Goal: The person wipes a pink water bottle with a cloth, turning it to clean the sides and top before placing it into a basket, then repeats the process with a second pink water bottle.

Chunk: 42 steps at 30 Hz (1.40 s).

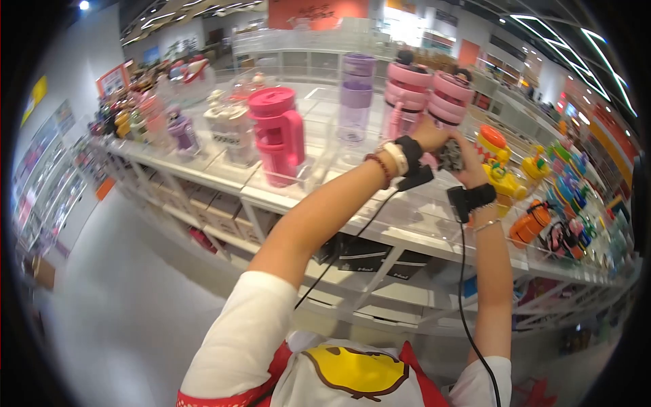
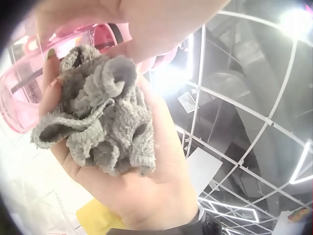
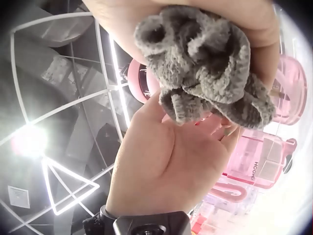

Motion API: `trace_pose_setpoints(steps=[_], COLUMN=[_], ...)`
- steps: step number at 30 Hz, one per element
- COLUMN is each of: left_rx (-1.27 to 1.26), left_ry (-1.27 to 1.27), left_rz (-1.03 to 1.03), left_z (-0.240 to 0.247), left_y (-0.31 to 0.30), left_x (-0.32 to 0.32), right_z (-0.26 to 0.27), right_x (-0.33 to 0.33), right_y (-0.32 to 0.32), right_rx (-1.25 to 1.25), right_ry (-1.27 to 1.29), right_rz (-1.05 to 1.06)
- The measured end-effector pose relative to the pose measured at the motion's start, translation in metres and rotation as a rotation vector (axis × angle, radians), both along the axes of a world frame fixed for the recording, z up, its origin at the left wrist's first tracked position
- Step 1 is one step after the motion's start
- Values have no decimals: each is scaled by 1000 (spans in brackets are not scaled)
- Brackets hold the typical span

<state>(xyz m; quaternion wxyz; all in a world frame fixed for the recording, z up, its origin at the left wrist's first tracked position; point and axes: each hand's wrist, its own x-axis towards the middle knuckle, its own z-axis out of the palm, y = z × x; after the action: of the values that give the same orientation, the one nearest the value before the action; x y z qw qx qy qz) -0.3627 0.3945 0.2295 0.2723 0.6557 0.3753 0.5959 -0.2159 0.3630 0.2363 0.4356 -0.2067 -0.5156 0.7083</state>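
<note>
A crumpled, fuzzy grey cloth (image 2: 107, 112) lies bunched in the palm of my right hand (image 2: 142, 196), whose fingers curl up round it. In the head view that hand (image 1: 469, 159) comes from the right, with the cloth (image 1: 449, 156) just inside it. My left hand (image 1: 432, 136) is right beside it, in front of two large pink bottles (image 1: 447, 98). In the right wrist view my left hand (image 3: 171, 152) shows its palm beneath the cloth (image 3: 205, 63), its fingers partly hidden; I cannot tell whether they grip anything.
A bright pink handled tumbler (image 1: 274, 136) and a clear purple bottle (image 1: 355, 102) stand left of my hands. Yellow, orange and other colourful bottles (image 1: 529, 220) crowd the right. Low clear panels edge the white display counter (image 1: 227, 178); boxes (image 1: 366, 256) sit on the shelf below.
</note>
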Motion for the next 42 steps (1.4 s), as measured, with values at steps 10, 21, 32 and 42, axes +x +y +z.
trace_pose_setpoints(steps=[10, 21, 32, 42], left_rx=[100, -24, 172, 128], left_ry=[84, -38, 133, 536], left_rz=[212, -8, -81, -68], left_z=[-14, 9, 18, 22], left_y=[19, -24, -20, -42], left_x=[12, 2, -1, -27], right_z=[1, 9, 11, 13], right_x=[0, -7, 2, -6], right_y=[-1, -9, 3, -15], right_rx=[31, 55, 130, 180], right_ry=[-47, -103, -117, -87], right_rz=[44, -25, -14, -29])
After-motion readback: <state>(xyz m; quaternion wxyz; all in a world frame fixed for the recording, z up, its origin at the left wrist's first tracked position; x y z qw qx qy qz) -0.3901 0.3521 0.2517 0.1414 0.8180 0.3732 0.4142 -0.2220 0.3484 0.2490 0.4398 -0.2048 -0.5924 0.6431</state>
